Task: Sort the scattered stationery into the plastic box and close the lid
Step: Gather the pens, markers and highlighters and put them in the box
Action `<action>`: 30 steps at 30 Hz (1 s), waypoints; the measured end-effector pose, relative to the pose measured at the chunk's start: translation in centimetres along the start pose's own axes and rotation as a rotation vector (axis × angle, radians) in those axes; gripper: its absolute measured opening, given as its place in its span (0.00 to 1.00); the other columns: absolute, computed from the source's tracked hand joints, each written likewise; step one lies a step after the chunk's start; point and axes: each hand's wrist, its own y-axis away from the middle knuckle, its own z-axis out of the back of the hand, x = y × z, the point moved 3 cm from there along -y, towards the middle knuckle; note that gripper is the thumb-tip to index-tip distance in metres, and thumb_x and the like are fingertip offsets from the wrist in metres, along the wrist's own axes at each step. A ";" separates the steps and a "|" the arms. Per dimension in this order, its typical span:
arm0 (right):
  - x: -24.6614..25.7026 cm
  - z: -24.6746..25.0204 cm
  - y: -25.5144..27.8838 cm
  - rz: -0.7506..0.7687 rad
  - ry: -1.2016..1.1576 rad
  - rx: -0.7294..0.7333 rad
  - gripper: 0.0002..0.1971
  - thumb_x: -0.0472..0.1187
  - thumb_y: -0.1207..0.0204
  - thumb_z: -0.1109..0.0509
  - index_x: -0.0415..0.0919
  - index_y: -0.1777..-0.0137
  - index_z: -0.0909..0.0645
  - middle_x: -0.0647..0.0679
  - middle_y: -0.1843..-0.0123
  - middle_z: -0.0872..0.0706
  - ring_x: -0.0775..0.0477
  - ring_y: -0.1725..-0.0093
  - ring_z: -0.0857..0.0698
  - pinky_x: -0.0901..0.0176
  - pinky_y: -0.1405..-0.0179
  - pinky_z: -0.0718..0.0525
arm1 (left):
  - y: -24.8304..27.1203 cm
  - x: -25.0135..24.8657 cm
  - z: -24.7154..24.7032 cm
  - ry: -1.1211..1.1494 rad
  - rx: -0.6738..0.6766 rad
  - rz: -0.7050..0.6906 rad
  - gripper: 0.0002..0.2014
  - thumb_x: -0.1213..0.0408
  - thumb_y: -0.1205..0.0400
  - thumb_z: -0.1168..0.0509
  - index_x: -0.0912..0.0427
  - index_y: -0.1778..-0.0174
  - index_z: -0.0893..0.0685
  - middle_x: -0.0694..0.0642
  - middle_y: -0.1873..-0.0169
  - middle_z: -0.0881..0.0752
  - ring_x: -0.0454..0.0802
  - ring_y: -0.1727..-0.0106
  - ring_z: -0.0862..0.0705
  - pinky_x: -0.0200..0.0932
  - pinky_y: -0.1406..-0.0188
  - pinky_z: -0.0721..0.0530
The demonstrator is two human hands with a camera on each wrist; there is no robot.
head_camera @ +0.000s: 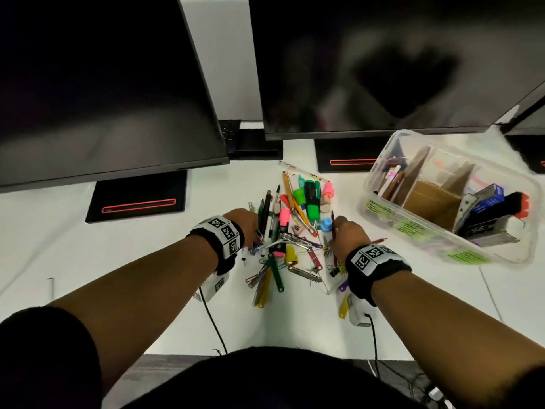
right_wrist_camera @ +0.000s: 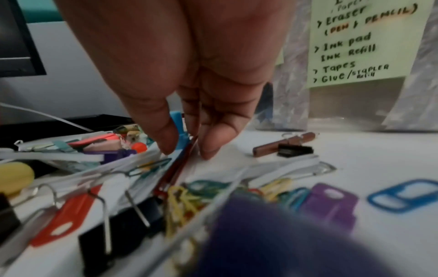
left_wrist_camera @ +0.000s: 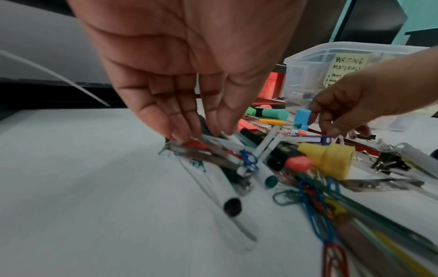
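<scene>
Right hand [head_camera: 348,235] was pinching a red pencil [right_wrist_camera: 176,169], long axis toward the plastic box [head_camera: 380,184] just right; left hand [head_camera: 244,224] pinched pens [left_wrist_camera: 208,150] farther off.

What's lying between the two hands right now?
In the head view, the heap of pens, highlighters and clips fills the gap between the left hand and the right hand; no bare white desk shows there.
</scene>
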 end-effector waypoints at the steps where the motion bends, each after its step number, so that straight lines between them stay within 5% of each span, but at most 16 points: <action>1: 0.2 -0.2 -0.2 -0.014 -0.021 -0.007 0.15 0.36 0.23 0.36 0.34 0.37 0.29 0.33 0.39 0.18 0.34 0.38 0.20 0.51 0.42 0.23 | 0.0 0.3 -0.1 0.009 -0.019 0.026 0.13 0.64 0.19 0.38 0.61 0.40 0.19 0.62 0.38 0.18 0.60 0.38 0.19 0.48 0.41 0.21; 7: -0.1 -0.1 -1.0 -0.153 -0.033 0.024 0.19 0.37 0.25 0.33 0.32 0.37 0.31 0.34 0.38 0.17 0.34 0.38 0.18 0.51 0.43 0.20 | -0.4 2.5 -0.2 0.232 -0.122 0.270 0.19 0.56 0.20 0.36 0.63 0.38 0.24 0.62 0.39 0.19 0.60 0.44 0.18 0.45 0.56 0.24; 12: 0.6 2.0 -1.8 -0.239 0.017 -0.045 0.17 0.39 0.21 0.37 0.28 0.37 0.27 0.33 0.35 0.19 0.35 0.35 0.20 0.52 0.42 0.21 | -1.1 2.8 -0.3 0.292 -0.097 0.318 0.21 0.50 0.20 0.38 0.64 0.40 0.22 0.62 0.42 0.16 0.56 0.54 0.23 0.43 0.57 0.24; 16: 2.6 3.2 -2.4 -0.130 -0.072 -0.125 0.14 0.36 0.23 0.38 0.29 0.40 0.24 0.33 0.41 0.16 0.34 0.41 0.17 0.55 0.51 0.22 | -2.3 0.6 0.6 0.253 -0.206 0.161 0.18 0.55 0.20 0.38 0.61 0.37 0.24 0.61 0.38 0.23 0.58 0.38 0.22 0.50 0.39 0.21; 20: 5.6 2.5 -2.2 0.104 -0.141 -0.112 0.07 0.36 0.20 0.41 0.37 0.54 0.22 0.43 0.60 0.21 0.41 0.59 0.21 0.61 0.59 0.27 | -3.2 -1.5 1.5 0.279 -0.252 0.075 0.20 0.58 0.20 0.36 0.61 0.34 0.27 0.61 0.37 0.25 0.59 0.34 0.24 0.49 0.37 0.23; 25: 7.6 0.5 -3.1 0.244 -0.022 -0.027 0.10 0.37 0.20 0.38 0.35 0.45 0.19 0.38 0.49 0.15 0.39 0.49 0.15 0.54 0.49 0.19 | -4.8 -1.9 0.9 0.249 -0.189 0.152 0.19 0.58 0.20 0.36 0.63 0.36 0.26 0.64 0.37 0.22 0.62 0.37 0.21 0.51 0.41 0.21; 30: 6.5 -0.2 -4.5 0.208 0.099 0.017 0.11 0.34 0.20 0.38 0.33 0.40 0.24 0.36 0.42 0.17 0.38 0.44 0.16 0.52 0.46 0.18 | -5.5 -1.3 0.6 0.259 -0.168 0.199 0.18 0.58 0.20 0.35 0.64 0.38 0.26 0.63 0.39 0.19 0.61 0.39 0.19 0.48 0.48 0.22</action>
